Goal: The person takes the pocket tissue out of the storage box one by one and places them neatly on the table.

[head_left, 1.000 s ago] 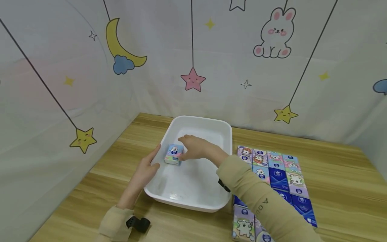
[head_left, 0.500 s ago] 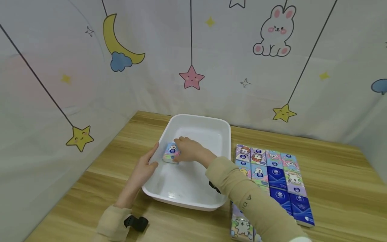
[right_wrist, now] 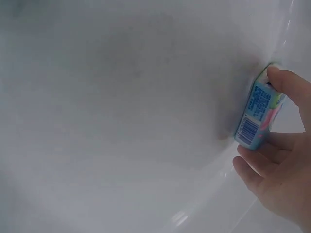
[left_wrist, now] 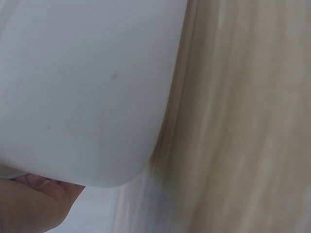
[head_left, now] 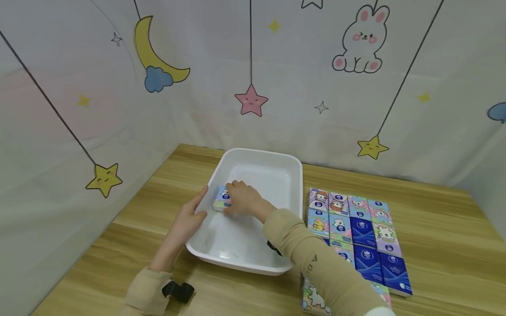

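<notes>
A white plastic tray (head_left: 257, 245) stands on the table. My left hand (head_left: 186, 224) grips its left side, thumb at the rim; the left wrist view shows part of that hand (left_wrist: 36, 206) by the tray's outer wall (left_wrist: 97, 97). Inside the tray, near its left wall, lies a small pastel-coloured tissue pack (head_left: 222, 196). My right hand (head_left: 246, 199) holds this pack and covers its right part in the head view. Seen from the right wrist, thumb and fingers of the hand (right_wrist: 286, 170) span the two ends of the pack (right_wrist: 255, 116), barcode side showing.
Right of the tray, several tissue packs (head_left: 363, 232), dark blue and cartoon-printed, lie in rows on the wooden table (head_left: 442, 237). My right sleeve hides some of them. A printed cloth (head_left: 292, 87) hangs behind and at the sides.
My right hand has moved left and closed round the tissue pack, from having its fingers apart from it. My left hand has stayed at the tray's side.
</notes>
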Available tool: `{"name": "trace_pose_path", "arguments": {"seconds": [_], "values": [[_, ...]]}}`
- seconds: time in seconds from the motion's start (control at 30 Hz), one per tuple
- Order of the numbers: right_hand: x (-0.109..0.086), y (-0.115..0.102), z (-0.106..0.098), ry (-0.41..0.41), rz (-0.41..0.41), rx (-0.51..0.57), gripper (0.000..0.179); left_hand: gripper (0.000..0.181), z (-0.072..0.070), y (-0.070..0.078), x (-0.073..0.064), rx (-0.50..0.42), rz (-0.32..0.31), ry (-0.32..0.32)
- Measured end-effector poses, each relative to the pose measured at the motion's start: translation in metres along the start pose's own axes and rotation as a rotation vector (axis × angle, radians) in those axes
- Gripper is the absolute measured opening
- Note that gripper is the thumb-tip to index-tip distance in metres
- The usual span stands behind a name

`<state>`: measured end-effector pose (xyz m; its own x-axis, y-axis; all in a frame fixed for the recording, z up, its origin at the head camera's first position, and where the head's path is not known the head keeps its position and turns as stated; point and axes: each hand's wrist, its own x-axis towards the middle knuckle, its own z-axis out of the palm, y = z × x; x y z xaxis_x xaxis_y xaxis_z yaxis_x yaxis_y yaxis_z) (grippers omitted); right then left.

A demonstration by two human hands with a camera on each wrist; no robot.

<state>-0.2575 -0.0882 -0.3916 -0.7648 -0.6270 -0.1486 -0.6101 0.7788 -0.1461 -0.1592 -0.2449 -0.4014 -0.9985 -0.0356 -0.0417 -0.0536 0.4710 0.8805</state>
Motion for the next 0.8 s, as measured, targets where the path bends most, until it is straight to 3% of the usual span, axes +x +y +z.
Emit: {"name": "trace_pose_path", "arguments": {"seconds": [0.1, 0.8], "values": [[-0.0006, 0.0007, 0.0019, 0.014, 0.008, 0.005, 0.075, 0.069, 0.0, 0.0001, 0.0011, -0.009, -0.008, -0.021], [-0.0015, -0.0027, -0.0036, 0.082, 0.013, 0.001, 0.077, 0.068, -0.0014, 0.0012, -0.0023, -0.023, -0.013, -0.016]]}}
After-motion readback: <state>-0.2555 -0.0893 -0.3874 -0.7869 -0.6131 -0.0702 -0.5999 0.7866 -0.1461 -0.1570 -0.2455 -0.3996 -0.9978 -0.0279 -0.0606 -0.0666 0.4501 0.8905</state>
